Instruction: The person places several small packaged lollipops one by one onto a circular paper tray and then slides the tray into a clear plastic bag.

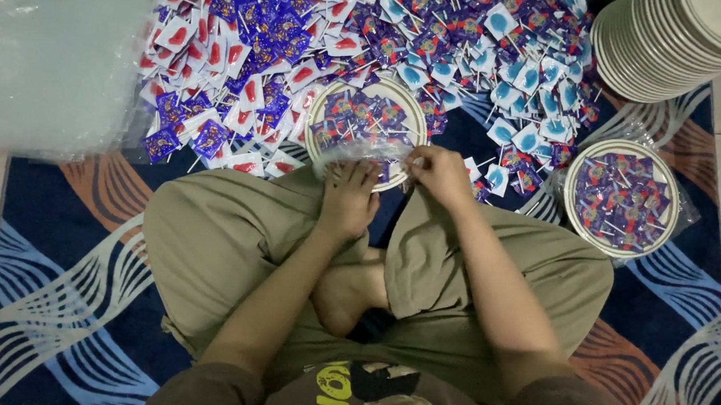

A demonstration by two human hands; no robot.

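I sit cross-legged on a patterned mat. Just in front of my knees lies a round cream plate (324, 108) filled with wrapped lollipops (361, 113) in purple wrappers. A clear plastic bag (355, 151) is bunched over the plate's near edge. My left hand (349, 196) presses down on the bag's left part, fingers curled on the film. My right hand (440, 173) pinches the same bag at its right end. A second plate (576, 176) of lollipops, wrapped in clear plastic, sits to the right.
A big heap of loose lollipops (306, 36) in red, purple and blue wrappers covers the mat (57, 287) beyond the plate. A stack of empty plates (681, 40) stands at the top right. Clear plastic sheeting (38, 44) lies at the upper left on the tiled floor.
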